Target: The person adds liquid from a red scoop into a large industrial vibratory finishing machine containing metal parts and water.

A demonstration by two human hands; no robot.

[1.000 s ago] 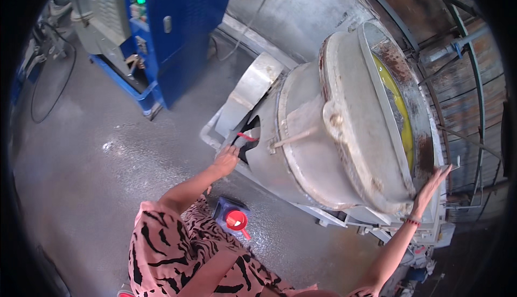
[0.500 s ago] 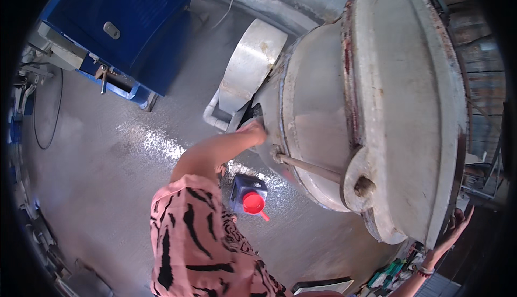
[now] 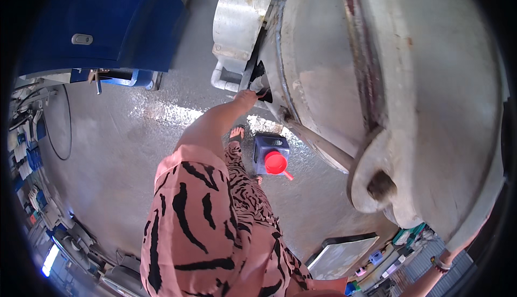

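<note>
A large, pale metal drum (image 3: 323, 71) with a rust-stained seam fills the right side. My left hand (image 3: 247, 99) reaches to a dark gap at the drum's left side, beside the rounded metal housing (image 3: 245, 14). Its fingers look closed around something pale that I cannot make out. My right hand (image 3: 478, 236) is at the drum's lower right rim, its fingers largely hidden at the dark picture edge. Between my left arm and the drum, a red dipper (image 3: 276, 162) rests on a purple-blue plastic stool (image 3: 263, 147).
A blue machine (image 3: 102, 17) with a metal latch stands at the upper left. A thick bar (image 3: 320, 142) and a round lug (image 3: 371, 184) jut from the drum. Wet patches shine on the grey floor (image 3: 107, 162). A framed panel (image 3: 342, 256) lies low on the right.
The view has moved closer to the drum, which now looks larger. My left hand remains by the gap. My right hand's fingers, stretched out along the rim before, are now mostly hidden.
</note>
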